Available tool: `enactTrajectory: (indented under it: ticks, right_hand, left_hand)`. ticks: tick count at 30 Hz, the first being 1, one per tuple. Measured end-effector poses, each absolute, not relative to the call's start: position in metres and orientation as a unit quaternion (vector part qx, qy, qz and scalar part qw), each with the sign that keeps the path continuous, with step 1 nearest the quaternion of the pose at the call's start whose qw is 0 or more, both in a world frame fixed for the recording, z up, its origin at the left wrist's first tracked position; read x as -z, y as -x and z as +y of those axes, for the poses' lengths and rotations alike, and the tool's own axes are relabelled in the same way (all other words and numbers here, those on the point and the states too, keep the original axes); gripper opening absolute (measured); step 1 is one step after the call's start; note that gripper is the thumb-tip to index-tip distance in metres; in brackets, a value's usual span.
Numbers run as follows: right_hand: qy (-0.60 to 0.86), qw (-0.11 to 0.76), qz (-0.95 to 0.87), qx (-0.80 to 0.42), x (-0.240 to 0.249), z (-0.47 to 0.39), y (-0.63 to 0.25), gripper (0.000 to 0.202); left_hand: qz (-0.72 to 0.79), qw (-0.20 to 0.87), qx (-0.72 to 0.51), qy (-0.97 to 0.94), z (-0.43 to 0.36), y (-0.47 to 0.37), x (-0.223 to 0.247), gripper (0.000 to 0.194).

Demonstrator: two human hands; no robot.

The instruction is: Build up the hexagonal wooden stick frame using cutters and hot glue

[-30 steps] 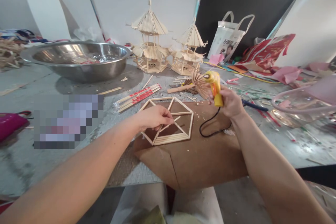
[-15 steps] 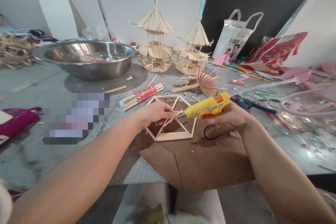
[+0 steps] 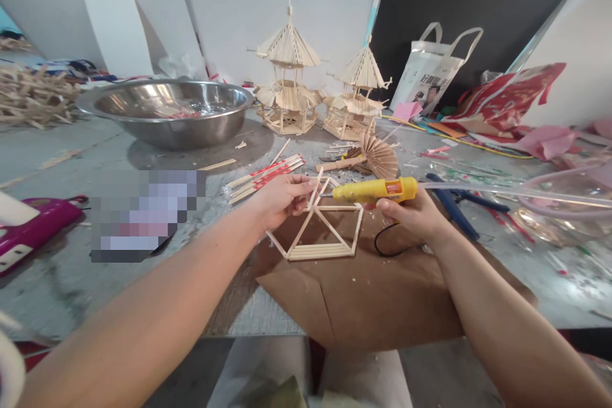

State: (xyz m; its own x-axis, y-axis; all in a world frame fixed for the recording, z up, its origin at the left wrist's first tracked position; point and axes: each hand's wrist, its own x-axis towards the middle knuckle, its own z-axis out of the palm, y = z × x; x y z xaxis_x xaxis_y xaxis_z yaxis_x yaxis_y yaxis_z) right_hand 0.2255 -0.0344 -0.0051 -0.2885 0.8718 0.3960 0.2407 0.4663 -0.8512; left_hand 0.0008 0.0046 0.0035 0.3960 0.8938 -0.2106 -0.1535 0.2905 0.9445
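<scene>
Soft light fills the view; the steel basin glints, shadowing the counter; edges stretch; pixelation hides a patch at left.

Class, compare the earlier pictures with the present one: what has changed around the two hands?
The right hand has swung the yellow glue gun leftward, its nozzle now beside the stick. The left hand has turned that stick more upright. Nothing was let go; the hexagonal frame stays on the brown sheet.

Two pagodas, one glue gun, one stick frame, perhaps two fans
</scene>
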Motion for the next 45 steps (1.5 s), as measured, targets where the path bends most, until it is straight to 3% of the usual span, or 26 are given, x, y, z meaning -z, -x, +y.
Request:
enactTrajectory:
  ticks: [6,16,45]
  right_hand:
    - [0.369,0.400,-0.784,-0.297,0.006,-0.037,-0.219,0.023]
    - [0.327,0.441,-0.831,-0.091,0.004,-0.044,-0.216,0.016]
    - [0.328,0.431,-0.839,-0.053,0.004,-0.046,-0.218,0.017]
  left_hand:
    - [0.404,0.689,-0.396,-0.453,0.006,-0.002,-0.001,0.013]
    - [0.383,0.706,-0.451,-0.390,0.005,-0.002,-0.005,0.015]
    - [0.370,0.730,-0.442,-0.367,0.000,-0.004,-0.010,0.017]
